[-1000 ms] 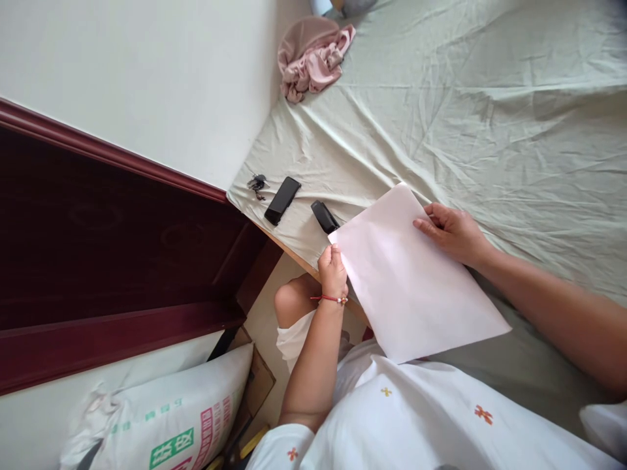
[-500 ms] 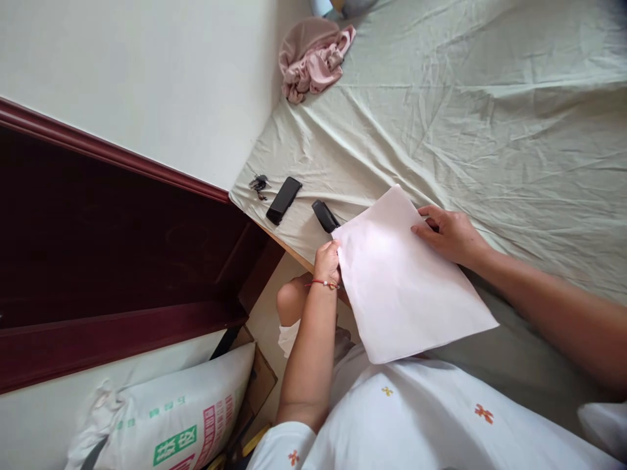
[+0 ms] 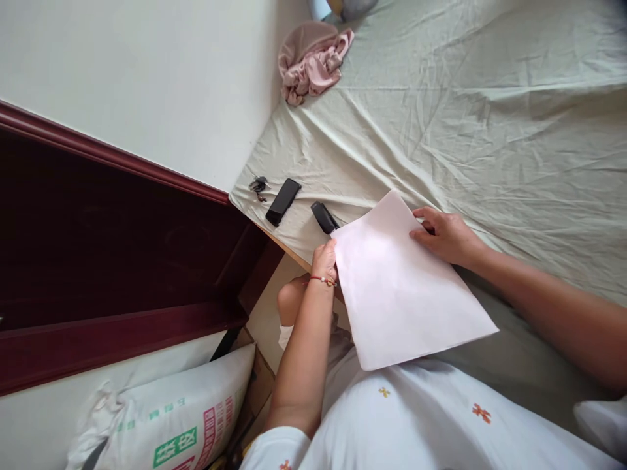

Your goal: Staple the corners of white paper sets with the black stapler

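White paper point(image 3: 406, 287), perhaps more than one sheet, is held over my lap at the bed's edge. My left hand point(image 3: 324, 260) pinches its left edge near the upper corner; a red string bracelet circles that wrist. On the opposite edge, my right hand point(image 3: 443, 235) grips the paper between thumb and fingers. Just beyond the paper's upper left corner lies a black stapler-like object point(image 3: 323, 217), its near end partly covered by the sheet.
A black phone-like slab point(image 3: 283, 202) and a small bunch of keys point(image 3: 258, 186) rest on the pale green bedsheet point(image 3: 490, 130). Crumpled pink cloth point(image 3: 313, 65) lies by the wall. A dark red wooden panel point(image 3: 122, 248) and a printed white sack point(image 3: 181, 411) are at left.
The paper and both hands have shifted very slightly left, and the sheet's lower edge sits a bit lower. Both hands keep their grip.
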Demonstrator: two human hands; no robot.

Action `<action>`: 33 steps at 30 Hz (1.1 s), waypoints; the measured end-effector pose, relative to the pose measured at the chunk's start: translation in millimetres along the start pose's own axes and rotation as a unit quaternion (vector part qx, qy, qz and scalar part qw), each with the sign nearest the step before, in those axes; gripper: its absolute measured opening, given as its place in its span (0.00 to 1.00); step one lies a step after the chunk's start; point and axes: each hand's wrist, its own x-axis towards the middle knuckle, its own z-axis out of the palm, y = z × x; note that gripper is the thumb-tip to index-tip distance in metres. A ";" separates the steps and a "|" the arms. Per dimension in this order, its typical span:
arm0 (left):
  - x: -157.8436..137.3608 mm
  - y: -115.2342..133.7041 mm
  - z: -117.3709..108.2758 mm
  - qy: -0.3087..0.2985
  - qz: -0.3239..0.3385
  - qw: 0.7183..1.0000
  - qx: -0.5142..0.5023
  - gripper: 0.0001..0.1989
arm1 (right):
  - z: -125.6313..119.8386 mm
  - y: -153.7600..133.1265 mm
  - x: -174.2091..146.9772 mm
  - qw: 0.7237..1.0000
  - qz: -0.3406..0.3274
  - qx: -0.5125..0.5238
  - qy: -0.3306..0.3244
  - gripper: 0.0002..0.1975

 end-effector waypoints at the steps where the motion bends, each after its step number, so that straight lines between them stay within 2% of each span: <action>1: 0.5 1.5 1.6 0.006 -0.012 1.000 0.008 0.10 | -0.4 0.0 0.0 1.000 0.004 0.004 -0.006 0.28; 4: 1.4 6.0 6.0 0.021 -0.045 0.998 0.028 0.12 | -0.8 0.6 0.1 1.000 0.003 0.016 -0.008 0.29; 10: -1.8 9.0 11.5 0.038 -0.057 0.997 0.029 0.17 | 0.0 2.6 0.7 0.999 -0.011 0.038 0.004 0.29; 15: -5.1 11.5 16.3 0.061 -0.071 0.995 0.042 0.09 | -0.1 4.5 1.5 0.998 -0.022 0.053 0.015 0.28; 18: -3.4 11.5 18.7 0.065 -0.046 0.996 0.034 0.04 | -0.8 5.2 1.7 0.997 -0.017 0.077 0.011 0.30; 22: -0.1 9.4 21.1 0.064 -0.018 0.997 0.025 0.07 | -3.2 4.3 2.1 0.994 -0.002 0.108 -0.004 0.34; 27: -6.6 7.7 20.6 0.044 -0.013 0.999 0.012 0.08 | -7.5 3.7 3.7 0.993 0.002 0.117 -0.018 0.24; 31: -12.9 4.2 13.3 0.018 0.032 0.996 0.082 0.09 | -10.5 6.4 5.6 0.989 0.016 0.149 -0.010 0.22; 33: -13.7 3.5 7.9 0.036 0.096 0.985 0.141 0.07 | -11.1 8.0 6.2 0.987 0.019 0.161 -0.011 0.23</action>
